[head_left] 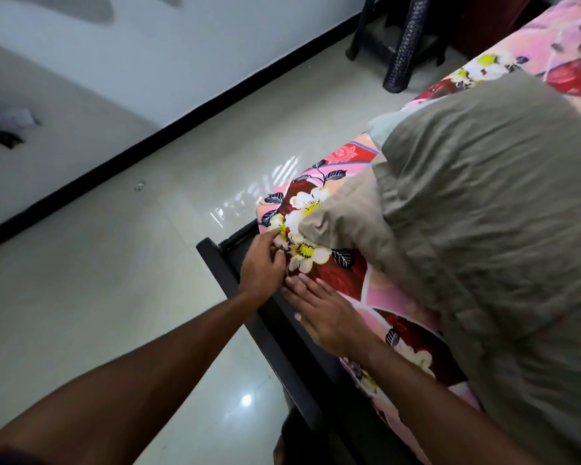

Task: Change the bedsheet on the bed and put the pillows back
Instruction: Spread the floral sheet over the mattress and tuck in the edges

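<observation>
The step in hand is fitting the fresh bedsheet [346,273] at a corner of the bed. The flowered pink and red sheet already covers the mattress from the centre of the frame up to the upper right. The grey-brown pillows [483,196] already lie on it at the right, one corner reaching almost to the hands.

The left hand [264,263] has curled fingers and pinches the cloth right at the corner, just above the black bed frame [275,337]. The right hand [326,313] lies just beside it with straight fingers, pressing the sheet's edge flat against the side of the mattress.

The task seems close to done. The next move probably calls for pushing the gathered cloth down between mattress and frame while the flat hand keeps the side taut, so that no fold springs back. After that the pillows may need squaring up.
</observation>
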`<state>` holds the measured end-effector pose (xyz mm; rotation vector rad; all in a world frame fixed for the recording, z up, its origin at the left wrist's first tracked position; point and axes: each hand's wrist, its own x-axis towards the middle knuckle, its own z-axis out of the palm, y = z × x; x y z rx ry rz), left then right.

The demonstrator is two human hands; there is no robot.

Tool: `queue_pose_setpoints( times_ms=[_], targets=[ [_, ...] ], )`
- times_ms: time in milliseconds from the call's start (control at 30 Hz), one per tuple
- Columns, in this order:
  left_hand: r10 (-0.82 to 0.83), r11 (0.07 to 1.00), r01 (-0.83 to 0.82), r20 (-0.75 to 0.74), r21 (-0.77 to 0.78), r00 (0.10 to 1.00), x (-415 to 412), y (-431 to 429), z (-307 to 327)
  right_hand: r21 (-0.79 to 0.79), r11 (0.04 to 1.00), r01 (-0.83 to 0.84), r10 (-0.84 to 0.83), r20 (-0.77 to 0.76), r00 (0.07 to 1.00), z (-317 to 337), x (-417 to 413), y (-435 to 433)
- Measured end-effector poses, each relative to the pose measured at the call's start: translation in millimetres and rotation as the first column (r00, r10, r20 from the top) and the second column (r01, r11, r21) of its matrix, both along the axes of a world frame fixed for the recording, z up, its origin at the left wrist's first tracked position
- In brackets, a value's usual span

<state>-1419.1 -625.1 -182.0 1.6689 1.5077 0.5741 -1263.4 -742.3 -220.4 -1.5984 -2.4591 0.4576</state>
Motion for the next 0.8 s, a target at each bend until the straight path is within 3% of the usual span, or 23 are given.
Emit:
queue_pose_setpoints(
  times_ms=[167, 367, 467, 567, 633, 700, 800],
  targets=[
    [0.002, 0.998, -0.002, -0.006, 0.063, 1.0, 0.2, 51.5, 10.4, 0.038, 0.98, 0.196, -0.187, -0.175, 0.967, 16.1, -18.3, 63.8],
    [-0.016, 0.999, 0.018, -0.049, 0.041, 0.999, 24.7, 120.3, 5.4, -0.118, 0.824, 0.554, -0.563, -0.057, 0.825, 5.8, -56.0, 156.7],
    [-0.28, 0.959, 0.281, -0.072, 0.015, 0.957, 41.9, 146.9, 3.0, -0.029, 0.93, 0.366, -0.366, -0.153, 0.918, 5.3, -76.1, 154.3],
    [-0.535, 0.842, 0.536, -0.222, -0.062, 0.815, 57.6, 173.3, -18.8, -0.057, 0.974, 0.221, -0.226, -0.378, 0.898, 23.0, -66.1, 157.0],
    [-0.583, 0.812, 0.559, -0.219, -0.167, 0.782, 69.1, 191.3, -28.7, -0.079, 0.936, 0.344, -0.341, -0.459, 0.82, 29.5, -51.3, 164.8],
    [-0.592, 0.797, 0.562, -0.1, -0.221, 0.8, 76.6, 201.7, -30.3, -0.093, 0.831, 0.548, -0.512, -0.51, 0.691, 31.5, -34.8, 170.6],
    [-0.505, 0.808, 0.51, 0.099, -0.295, 0.857, 74.2, 200.1, -27.3, -0.134, 0.679, 0.722, -0.655, -0.556, 0.512, 38.1, -9.4, 194.0]
  ],
)
